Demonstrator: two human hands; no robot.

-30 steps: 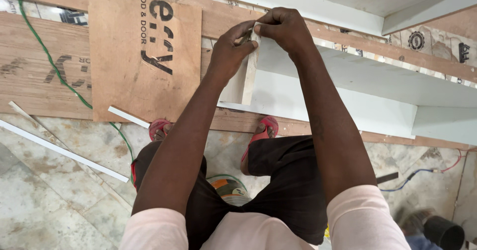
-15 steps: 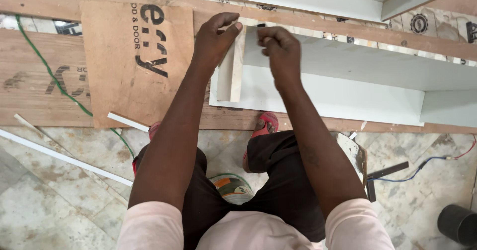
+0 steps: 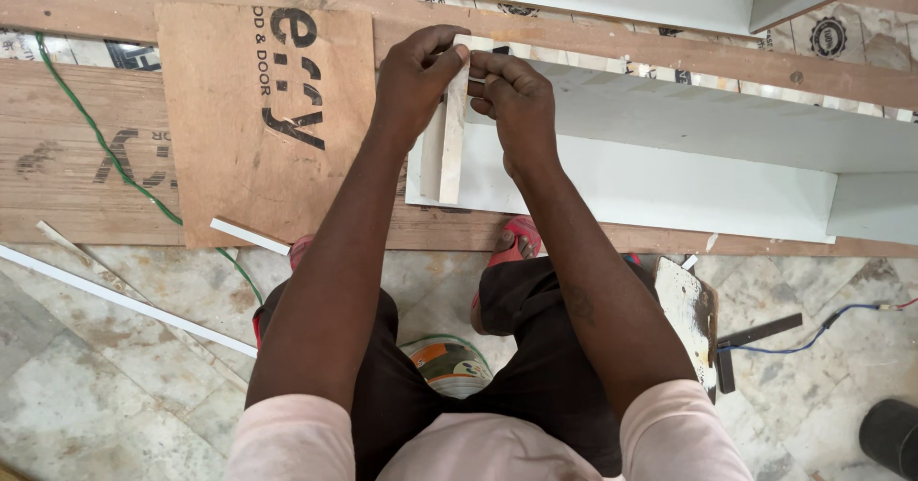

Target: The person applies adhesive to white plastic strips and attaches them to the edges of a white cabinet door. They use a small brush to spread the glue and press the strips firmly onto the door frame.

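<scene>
Fingers (image 3: 449, 58) of both hands pinch the top of a pale wood strip (image 3: 448, 142), upright against the white board (image 3: 669, 170); fixing looks unfinished

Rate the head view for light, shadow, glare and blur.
Head view: soft, even light; only a faint shadow under the white shelf. No glare on the tile floor. Left hand, right hand and the wood strip they pinch are sharp. Edges bow slightly from the wide lens.
</scene>
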